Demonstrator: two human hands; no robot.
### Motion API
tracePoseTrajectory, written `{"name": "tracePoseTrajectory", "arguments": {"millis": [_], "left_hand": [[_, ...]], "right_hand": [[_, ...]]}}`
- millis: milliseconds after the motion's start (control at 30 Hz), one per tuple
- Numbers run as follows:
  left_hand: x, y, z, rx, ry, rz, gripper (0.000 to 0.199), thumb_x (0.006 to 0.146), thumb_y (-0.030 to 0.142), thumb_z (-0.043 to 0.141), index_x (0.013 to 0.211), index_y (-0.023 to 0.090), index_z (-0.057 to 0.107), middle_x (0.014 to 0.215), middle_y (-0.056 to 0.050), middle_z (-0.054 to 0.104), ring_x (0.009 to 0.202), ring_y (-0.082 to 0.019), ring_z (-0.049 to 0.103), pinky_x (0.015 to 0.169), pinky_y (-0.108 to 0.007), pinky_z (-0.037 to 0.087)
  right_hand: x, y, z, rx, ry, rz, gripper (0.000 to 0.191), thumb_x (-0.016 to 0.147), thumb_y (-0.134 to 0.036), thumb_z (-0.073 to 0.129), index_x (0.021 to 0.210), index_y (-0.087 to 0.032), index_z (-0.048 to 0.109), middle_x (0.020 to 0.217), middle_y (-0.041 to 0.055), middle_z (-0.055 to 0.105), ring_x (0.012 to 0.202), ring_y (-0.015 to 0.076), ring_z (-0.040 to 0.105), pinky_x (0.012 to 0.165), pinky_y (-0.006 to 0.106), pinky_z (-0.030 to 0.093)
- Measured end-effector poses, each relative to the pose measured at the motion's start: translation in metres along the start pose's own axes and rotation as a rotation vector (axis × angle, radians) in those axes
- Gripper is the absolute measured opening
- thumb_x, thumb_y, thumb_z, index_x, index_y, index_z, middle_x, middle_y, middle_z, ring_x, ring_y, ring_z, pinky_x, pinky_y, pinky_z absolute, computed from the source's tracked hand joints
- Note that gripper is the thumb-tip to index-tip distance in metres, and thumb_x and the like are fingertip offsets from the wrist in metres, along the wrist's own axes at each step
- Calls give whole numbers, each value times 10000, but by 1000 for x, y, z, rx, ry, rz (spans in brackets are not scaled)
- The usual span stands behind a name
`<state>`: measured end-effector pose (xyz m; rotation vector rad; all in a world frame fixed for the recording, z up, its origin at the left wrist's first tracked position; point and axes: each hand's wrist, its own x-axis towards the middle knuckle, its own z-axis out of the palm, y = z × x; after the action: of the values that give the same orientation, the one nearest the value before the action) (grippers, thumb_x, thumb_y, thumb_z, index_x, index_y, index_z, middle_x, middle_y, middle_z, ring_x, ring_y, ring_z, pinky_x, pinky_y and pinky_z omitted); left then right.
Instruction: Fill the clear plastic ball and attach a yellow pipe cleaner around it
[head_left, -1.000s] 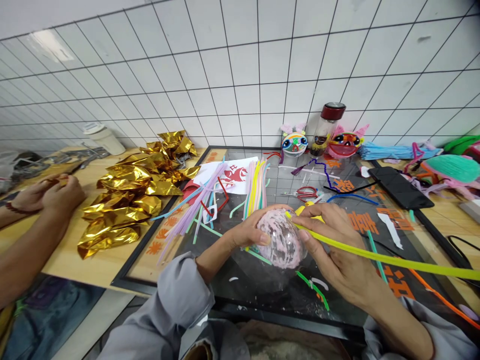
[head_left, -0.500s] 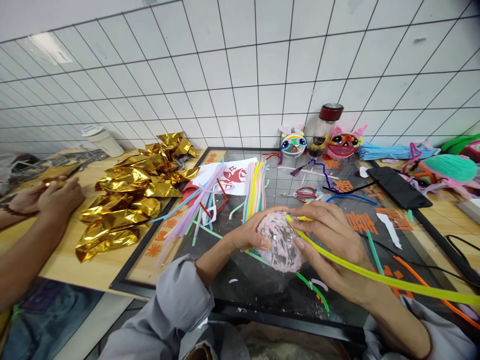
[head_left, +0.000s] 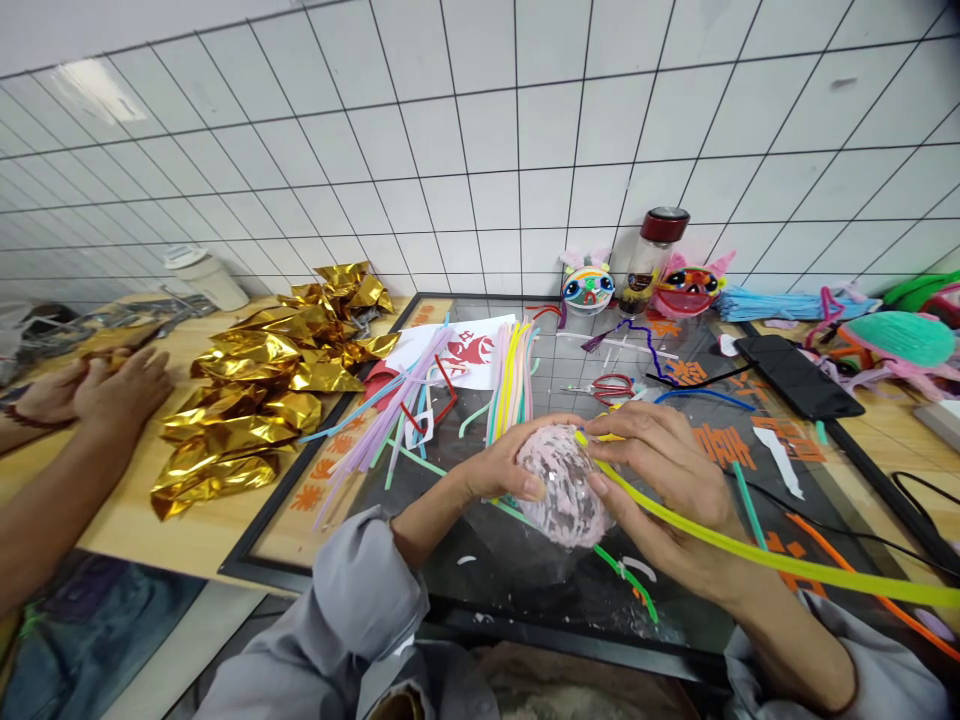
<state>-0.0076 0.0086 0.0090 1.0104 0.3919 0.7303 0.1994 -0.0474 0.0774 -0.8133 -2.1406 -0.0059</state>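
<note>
A clear ball streaked with pale pink fuzz sits between my hands above the dark board. My left hand is closed around its left side, thumb on the near face. In my right hand is a yellow pipe cleaner, its tip against the ball's upper right; the long tail runs off past the right edge. The right thumb rests by the ball's right side. Behind the ball lie a bundle of pastel pipe cleaners and red-handled scissors. A green pipe cleaner lies in front.
Crumpled gold foil lies to the left, beside a co-worker's hands. At the back stand a decorated ball with a face and a bottle. A black phone and blue pipe cleaners lie to the right.
My hands, the ball and the yellow pipe cleaner have hardly moved. At the left, the co-worker's fingers have spread a little.
</note>
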Motion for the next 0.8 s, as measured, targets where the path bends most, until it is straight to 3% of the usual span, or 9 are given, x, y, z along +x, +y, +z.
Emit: {"name": "tracePoseTrajectory", "arguments": {"millis": [800], "left_hand": [[0, -1, 0, 12, 3, 14, 897, 436, 362, 895, 1269, 176, 617, 1090, -102, 717, 948, -255, 674, 853, -342, 488]], "right_hand": [[0, 2, 1, -23, -25, -60, 128, 912, -178, 622, 1026, -133, 659, 994, 133, 752, 974, 271, 671, 894, 463, 514]]}}
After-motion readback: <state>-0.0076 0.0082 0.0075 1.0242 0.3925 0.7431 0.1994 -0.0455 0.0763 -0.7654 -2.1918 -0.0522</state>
